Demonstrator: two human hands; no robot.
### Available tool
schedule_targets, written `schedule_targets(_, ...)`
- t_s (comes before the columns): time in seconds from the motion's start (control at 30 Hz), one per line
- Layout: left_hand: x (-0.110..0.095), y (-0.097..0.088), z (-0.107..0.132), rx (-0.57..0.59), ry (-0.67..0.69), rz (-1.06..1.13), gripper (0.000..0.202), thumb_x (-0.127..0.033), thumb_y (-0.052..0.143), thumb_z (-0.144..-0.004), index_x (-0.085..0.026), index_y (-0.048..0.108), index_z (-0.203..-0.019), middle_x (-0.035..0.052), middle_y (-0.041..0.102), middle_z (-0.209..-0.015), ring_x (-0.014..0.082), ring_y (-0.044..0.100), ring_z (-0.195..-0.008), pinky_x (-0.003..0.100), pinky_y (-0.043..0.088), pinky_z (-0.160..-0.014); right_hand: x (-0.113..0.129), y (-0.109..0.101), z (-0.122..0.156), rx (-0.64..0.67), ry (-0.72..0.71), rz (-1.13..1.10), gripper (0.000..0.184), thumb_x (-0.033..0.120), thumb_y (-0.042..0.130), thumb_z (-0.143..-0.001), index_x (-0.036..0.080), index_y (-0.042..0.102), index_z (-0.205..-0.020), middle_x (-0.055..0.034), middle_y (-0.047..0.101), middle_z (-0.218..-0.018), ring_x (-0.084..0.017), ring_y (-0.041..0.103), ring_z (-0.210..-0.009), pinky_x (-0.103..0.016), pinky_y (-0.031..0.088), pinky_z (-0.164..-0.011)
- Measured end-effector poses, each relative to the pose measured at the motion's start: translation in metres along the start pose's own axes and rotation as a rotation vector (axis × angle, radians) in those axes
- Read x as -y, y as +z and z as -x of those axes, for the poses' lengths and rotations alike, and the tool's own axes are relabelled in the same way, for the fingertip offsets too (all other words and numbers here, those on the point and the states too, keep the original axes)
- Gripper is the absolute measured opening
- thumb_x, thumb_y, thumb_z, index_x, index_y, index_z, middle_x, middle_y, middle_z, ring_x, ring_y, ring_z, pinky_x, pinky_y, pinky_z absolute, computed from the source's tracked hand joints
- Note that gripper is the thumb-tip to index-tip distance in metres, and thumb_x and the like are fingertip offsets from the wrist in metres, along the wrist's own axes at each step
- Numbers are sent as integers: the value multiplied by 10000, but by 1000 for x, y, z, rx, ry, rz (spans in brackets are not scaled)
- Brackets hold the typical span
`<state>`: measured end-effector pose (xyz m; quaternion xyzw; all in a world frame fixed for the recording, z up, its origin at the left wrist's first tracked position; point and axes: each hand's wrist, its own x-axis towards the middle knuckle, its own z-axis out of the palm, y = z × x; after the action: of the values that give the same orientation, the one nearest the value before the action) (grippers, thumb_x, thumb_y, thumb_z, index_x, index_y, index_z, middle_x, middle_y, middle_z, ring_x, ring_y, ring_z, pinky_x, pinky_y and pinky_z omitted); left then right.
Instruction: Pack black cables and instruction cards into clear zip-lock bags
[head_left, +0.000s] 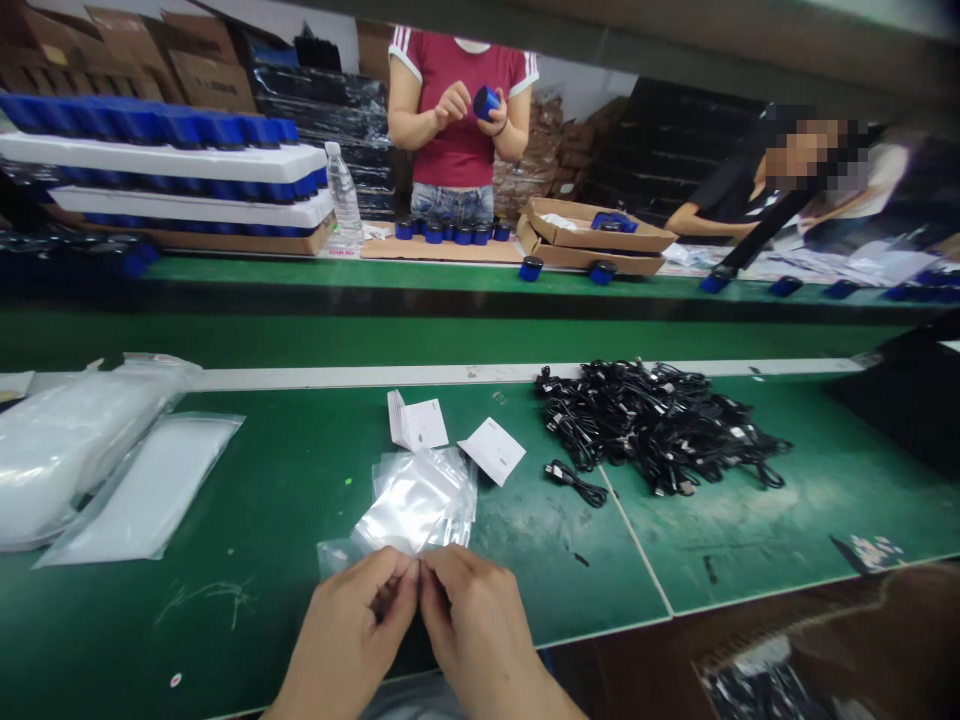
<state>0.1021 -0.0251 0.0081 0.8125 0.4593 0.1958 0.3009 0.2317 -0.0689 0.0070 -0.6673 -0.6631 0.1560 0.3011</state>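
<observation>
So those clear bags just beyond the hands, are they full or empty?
Empty, as far as the picture shows: the clear bags lie flat and overlapping on the green table, with nothing visible inside.

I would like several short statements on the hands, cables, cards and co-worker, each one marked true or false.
1. The left hand and right hand have their fingertips close together. True.
2. The cable pile lies left of the small bags. False: the cable pile is right of the small bags.
3. The bottle stands upright. True.
4. The person in red holds nothing. False: that person holds a blue item.
5. A white card lies on the green table. True.
</observation>
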Motion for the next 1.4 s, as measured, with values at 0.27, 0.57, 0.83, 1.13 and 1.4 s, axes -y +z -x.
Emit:
schedule_targets(0.27, 3, -4, 0, -70, -148, 12, 255, -318, 453, -807, -223, 505, -576, -56, 585, -476, 112, 570, -442, 185, 421, -467, -24, -27, -19, -216, 40, -24, 127, 229, 533, -843, 167, 582, -942, -81, 622, -830, -221, 604, -771, -308, 477, -668)
schedule_targets(0.57, -6, -12, -6, -138, -438, 415, 288, -487, 413, -833, -224, 481, -738, -5, 711, -659, 153, 643, -490, 262, 510, -503, -58, -42, -28, -323, 183, -337, 135, 262, 545, -841, 192, 615, -749, -103, 556, -1004, -254, 521, -1028, -440, 415, -885)
schedule_targets(0.83, 2, -12, -7, -152, -487, 567, 318, -512, 399, -852, -213, 467, -765, -31, 647, -486, 176, 657, -498, 282, 540, -525, -13, -31, -7, 150, 236, -676, 107, 152, 543, -809, 194, 522, -712, -74, 504, -1115, -183, 559, -1011, -294, 474, -802)
schedule_targets(1.13, 10, -17, -6, -310, -392, 244, 332, -488, 338, -864, -234, 495, -720, -17, 656, -642, 166, 622, -554, 257, 471, -523, 6, -22, -5, 225, 158, -503, 149, 36, 594, -690, 175, 545, -666, -59, 543, -1029, -197, 555, -1000, -315, 410, -880)
schedule_targets(1.4, 9, -18, -11, -532, -379, 169, 217, -366, 376, -864, -237, 435, -700, -54, 472, -567, 143, 483, -526, 246, 397, -527, 12, 20, 10, -39, 344, -977, 497, 208, 716, -634, 242, 474, -1067, -47, 567, -1027, -179, 587, -839, -319, 468, -769)
